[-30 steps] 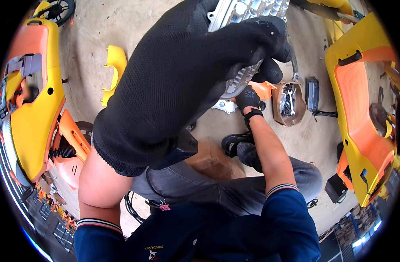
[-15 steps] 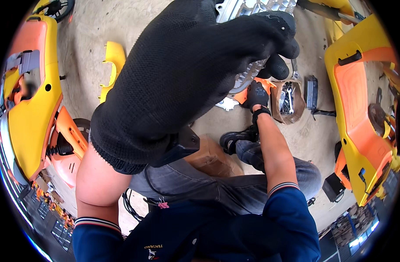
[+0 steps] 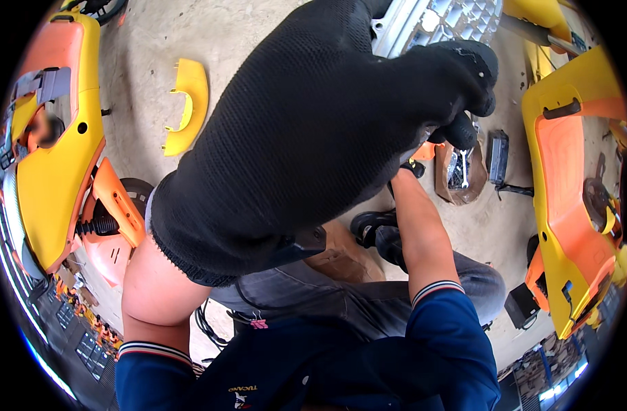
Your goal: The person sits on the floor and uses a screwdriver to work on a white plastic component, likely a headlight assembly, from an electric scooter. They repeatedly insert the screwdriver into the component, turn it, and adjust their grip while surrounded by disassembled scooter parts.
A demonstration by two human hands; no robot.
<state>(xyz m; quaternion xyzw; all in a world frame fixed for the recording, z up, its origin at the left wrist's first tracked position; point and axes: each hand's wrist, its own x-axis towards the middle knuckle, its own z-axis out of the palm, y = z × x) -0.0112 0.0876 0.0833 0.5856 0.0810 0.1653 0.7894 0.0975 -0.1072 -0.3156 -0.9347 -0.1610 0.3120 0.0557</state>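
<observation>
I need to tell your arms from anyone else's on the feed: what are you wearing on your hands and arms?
Both hands wear black knitted work gloves with a fine mesh-like weave: the left hand fills much of the view, the right hand shows only partly behind it. Forearms are bare below the gloves. The dark blue sleeves are pushed up, each ending in a ribbed cuff with white and red stripes.

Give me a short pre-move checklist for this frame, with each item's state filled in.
1. Left hand gloved: ok.
2. Left hand's grip on the silver finned part: cannot tell, contact hidden by the glove.
3. Right hand gloved: ok.
4. What the right hand holds: cannot tell, mostly hidden.
5. Open brown box of small metal parts within sight by the right hand: ok.
6. Loose yellow panel lies apart from both hands: ok.
</observation>
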